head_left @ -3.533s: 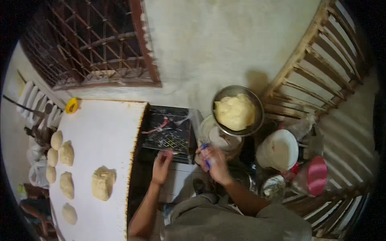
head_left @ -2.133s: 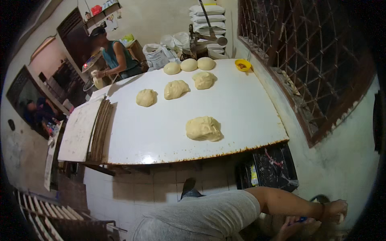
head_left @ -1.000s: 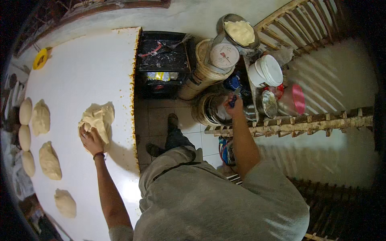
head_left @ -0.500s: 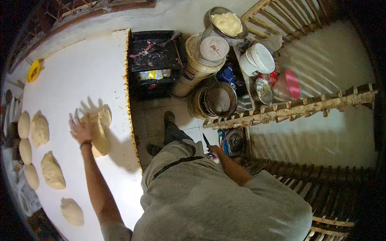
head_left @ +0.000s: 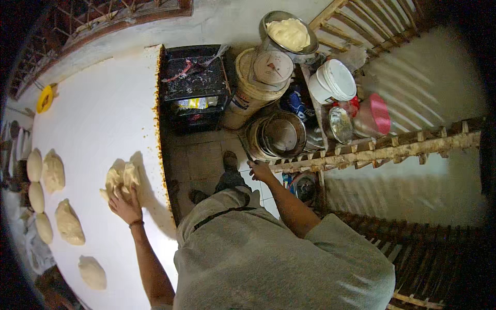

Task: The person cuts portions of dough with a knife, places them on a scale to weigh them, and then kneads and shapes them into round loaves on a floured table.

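Note:
My left hand is on a lump of pale dough on the white table, its fingers pressed into the near side. The lump looks bunched into two lobes. Left of it lie rougher dough pieces, and three smooth oval dough pieces line the table's left edge. Away from the table, over the floor, my right hand is closed around a knife. Its dark blade points away from me and hardly shows against the background.
Beyond the table's right edge stand a black shelf unit, a large bucket with a scale on it, and a bowl of dough on top. Round metal pans, a white tub and a wooden rack lie to the right.
My left hand went from spread at the lump's left side to gripping its near end; the lump is shorter and bunched. My right hand moved forward with the knife. The view shifted slightly.

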The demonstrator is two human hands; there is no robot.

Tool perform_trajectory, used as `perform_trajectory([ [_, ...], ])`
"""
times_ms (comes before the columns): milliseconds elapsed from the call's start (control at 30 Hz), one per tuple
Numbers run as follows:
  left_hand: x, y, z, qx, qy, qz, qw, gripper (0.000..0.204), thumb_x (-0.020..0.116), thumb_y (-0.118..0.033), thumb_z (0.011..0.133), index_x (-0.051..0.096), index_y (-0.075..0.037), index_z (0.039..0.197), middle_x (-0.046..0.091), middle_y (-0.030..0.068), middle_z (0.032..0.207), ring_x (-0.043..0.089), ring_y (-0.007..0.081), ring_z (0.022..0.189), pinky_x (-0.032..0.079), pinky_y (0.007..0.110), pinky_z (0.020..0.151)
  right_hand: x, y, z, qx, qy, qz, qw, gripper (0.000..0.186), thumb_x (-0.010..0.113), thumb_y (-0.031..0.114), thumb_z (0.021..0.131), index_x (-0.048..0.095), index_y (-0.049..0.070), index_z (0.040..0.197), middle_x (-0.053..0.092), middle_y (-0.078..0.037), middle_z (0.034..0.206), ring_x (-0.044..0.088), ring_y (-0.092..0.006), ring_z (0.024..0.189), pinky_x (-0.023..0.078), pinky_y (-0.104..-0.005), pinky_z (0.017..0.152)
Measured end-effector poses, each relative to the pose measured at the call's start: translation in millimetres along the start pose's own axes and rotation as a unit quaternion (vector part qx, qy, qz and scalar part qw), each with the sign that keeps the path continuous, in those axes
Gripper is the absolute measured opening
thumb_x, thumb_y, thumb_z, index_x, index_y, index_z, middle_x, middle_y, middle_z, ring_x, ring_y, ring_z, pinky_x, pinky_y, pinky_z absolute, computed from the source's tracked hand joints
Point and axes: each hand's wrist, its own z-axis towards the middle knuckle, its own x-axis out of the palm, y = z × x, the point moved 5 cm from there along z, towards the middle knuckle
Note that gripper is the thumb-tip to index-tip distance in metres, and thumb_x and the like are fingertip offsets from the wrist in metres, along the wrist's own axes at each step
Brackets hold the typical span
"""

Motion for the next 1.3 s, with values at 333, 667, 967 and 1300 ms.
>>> perform_trajectory([
  [333,-17.4,-63.6,-36.3,-0.091,-0.082,0.020,0.992,0.092,0.054,-0.071,0.090,0.016,-0.030,0.163,-0.002,0.0129,0.170,0.004,0.0391,0.156,0.001,0.074,0.116,-18.0,97.6,40.3,-0.126,0.104,-0.325,0.932,0.055,0.058,0.050,0.100,0.062,-0.004,0.110,0.065,-0.011,0.081,0.063,-0.0185,0.067,0.051,-0.0373,0.063],
  [667,51.1,-61.5,29.4,-0.222,0.054,0.178,0.957,0.101,0.027,-0.090,0.085,0.005,-0.030,0.163,-0.009,0.0149,0.169,-0.006,0.0386,0.155,-0.001,0.075,0.114,-80.9,225.6,92.9,-0.134,0.177,-0.343,0.913,0.060,0.062,0.055,0.096,0.063,0.001,0.121,0.066,-0.011,0.083,0.065,-0.0209,0.073,0.052,-0.0406,0.072],
  [967,80.0,-40.5,83.7,-0.252,0.165,0.211,0.930,0.102,0.019,-0.094,0.081,0.004,-0.035,0.162,-0.019,0.0079,0.167,-0.013,0.0369,0.154,-0.005,0.080,0.111,-133.8,186.5,89.7,0.039,0.176,-0.329,0.927,0.075,0.065,0.058,0.093,0.057,-0.004,0.135,0.069,-0.014,0.090,0.066,-0.0206,0.074,0.055,-0.0414,0.068],
  [1300,-37.1,-156.8,118.9,-0.168,-0.067,-0.021,0.983,0.066,0.044,-0.059,0.101,0.035,-0.027,0.158,0.023,0.0052,0.167,0.017,0.0372,0.154,0.010,0.071,0.119,-167.6,137.3,-22.4,-0.005,-0.094,-0.032,0.995,0.043,0.060,0.044,0.101,0.062,0.001,0.107,0.053,-0.004,0.069,0.049,-0.0121,0.061,0.042,-0.0328,0.056],
])
